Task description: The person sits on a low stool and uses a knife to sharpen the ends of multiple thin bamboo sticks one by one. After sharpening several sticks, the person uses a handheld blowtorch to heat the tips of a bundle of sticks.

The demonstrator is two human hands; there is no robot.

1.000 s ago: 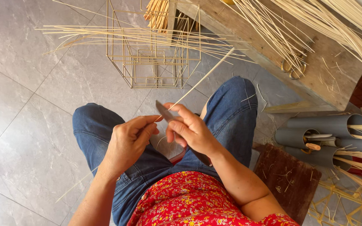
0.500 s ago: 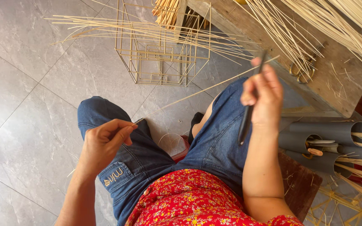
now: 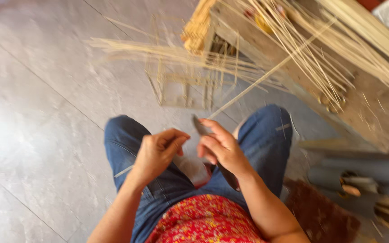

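Note:
I sit with my knees in blue jeans over a grey tiled floor. My right hand grips a dark knife, blade tip pointing up and handle running back under the wrist. My left hand is closed in a pinch right beside it, holding a long thin bamboo stick. The stick runs from the hands up to the right; a short end shows below my left hand. The picture is blurred by motion.
A small cage-like frame of thin sticks stands on the floor ahead of my knees, with loose bamboo strips lying across it. A wooden bench piled with long strips is at the right. Grey pipes and a brown mat lie at lower right.
My right hand, raised out to the right with the knife half a second ago, has come back down to meet my left hand over my knees. The view has shifted.

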